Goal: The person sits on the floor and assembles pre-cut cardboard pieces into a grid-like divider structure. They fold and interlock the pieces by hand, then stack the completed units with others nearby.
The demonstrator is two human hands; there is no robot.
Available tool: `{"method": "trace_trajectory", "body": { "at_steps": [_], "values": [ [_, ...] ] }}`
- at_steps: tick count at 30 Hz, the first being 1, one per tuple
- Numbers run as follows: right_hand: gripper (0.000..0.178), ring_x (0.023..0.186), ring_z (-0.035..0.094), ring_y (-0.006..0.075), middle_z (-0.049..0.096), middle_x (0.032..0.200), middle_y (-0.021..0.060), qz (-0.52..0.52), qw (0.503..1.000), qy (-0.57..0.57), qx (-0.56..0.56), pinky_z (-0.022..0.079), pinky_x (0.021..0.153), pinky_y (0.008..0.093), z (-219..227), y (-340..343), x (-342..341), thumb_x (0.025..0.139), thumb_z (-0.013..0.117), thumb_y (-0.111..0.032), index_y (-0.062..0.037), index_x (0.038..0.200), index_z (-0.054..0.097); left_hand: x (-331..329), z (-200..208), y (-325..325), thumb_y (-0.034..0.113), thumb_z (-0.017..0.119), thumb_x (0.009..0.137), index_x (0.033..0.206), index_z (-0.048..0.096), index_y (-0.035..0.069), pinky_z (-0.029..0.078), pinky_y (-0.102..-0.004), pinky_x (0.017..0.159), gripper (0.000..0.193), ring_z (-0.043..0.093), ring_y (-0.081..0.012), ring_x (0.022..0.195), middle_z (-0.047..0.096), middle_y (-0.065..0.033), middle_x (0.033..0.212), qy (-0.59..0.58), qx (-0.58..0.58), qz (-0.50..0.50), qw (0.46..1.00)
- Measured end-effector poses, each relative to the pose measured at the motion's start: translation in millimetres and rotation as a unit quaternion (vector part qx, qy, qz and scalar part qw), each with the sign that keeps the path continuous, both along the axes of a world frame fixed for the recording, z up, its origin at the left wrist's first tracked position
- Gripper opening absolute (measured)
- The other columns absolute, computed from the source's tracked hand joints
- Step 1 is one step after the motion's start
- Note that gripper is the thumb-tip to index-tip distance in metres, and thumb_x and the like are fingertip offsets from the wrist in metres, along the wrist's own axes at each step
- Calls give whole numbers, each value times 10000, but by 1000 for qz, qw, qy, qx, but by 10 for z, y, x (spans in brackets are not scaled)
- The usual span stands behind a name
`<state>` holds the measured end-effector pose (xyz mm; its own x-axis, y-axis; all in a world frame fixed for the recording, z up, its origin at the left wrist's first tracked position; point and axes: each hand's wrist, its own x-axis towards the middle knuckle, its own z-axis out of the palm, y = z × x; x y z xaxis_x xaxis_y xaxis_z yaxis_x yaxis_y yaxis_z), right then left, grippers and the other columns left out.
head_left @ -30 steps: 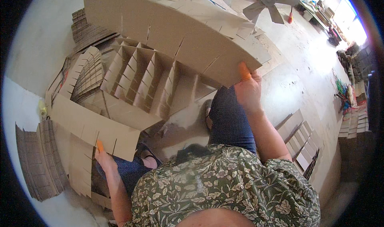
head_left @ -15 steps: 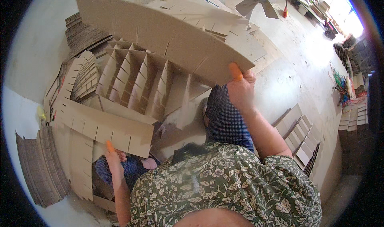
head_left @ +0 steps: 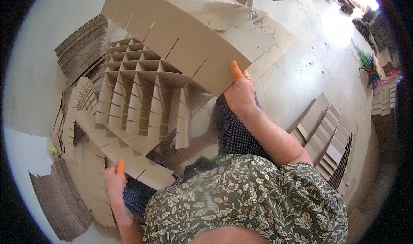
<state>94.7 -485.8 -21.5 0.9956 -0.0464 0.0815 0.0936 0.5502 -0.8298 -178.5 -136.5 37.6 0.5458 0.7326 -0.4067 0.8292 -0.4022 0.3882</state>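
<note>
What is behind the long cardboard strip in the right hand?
Past the upper edge of the strip, flat cardboard sheets show; below its lower edge, a cardboard grid. What lies directly behind is covered.

No text, label, brand, number or sign is legible. Surfaces checked: large slotted cardboard panel [head_left: 189,41], smaller cardboard strip [head_left: 151,165], cardboard grid [head_left: 131,110], cardboard stack [head_left: 60,201] at lower left. Short dark lines on the panel are slots, not lettering.

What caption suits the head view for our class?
Left fingers and right fingers each hold a slotted cardboard panel near a cardboard grid.
</note>
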Motion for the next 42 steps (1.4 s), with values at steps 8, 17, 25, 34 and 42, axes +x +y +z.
{"method": "trace_trajectory", "body": {
  "at_steps": [8,17,25,34,42],
  "values": [
    [270,1014,591,215,608,1125,71,75,963,100,239,499,869,358,118,17,-46,981,483,-192,-7,1171,538,214,671,-713,213,558,945,1154,604,-33,497,-317,792,326,636,-220,852,662,-123,989,-247,283,-91,922],
    [256,942,584,157,640,1065,50,41,986,67,144,478,816,299,24,0,-63,957,537,-158,-8,1161,578,2313,167,-1381,155,509,949,1082,620,-14,506,-285,732,242,625,-158,817,649,-81,942,-166,-225,-229,932],
    [219,901,578,133,655,1025,32,46,996,23,70,475,798,280,-84,1,-62,926,583,-112,-18,1121,618,2538,-366,-1323,137,600,887,1077,581,-31,510,-329,612,254,616,-167,744,643,-84,897,-116,-399,-142,899],
    [225,902,559,105,660,996,19,-4,998,-34,-46,458,800,257,-90,51,-95,914,596,-91,-9,1123,618,2378,-313,-1410,143,635,856,814,647,-83,462,-369,598,231,598,-229,623,646,-167,684,-249,16,-384,889],
    [217,896,575,124,649,1022,33,18,997,-7,69,477,782,275,-88,78,-92,937,573,-114,-7,1120,614,2507,198,-1536,376,681,849,919,629,34,431,-241,507,353,515,-95,563,582,-10,714,-67,-213,-268,937]
  ]
}}
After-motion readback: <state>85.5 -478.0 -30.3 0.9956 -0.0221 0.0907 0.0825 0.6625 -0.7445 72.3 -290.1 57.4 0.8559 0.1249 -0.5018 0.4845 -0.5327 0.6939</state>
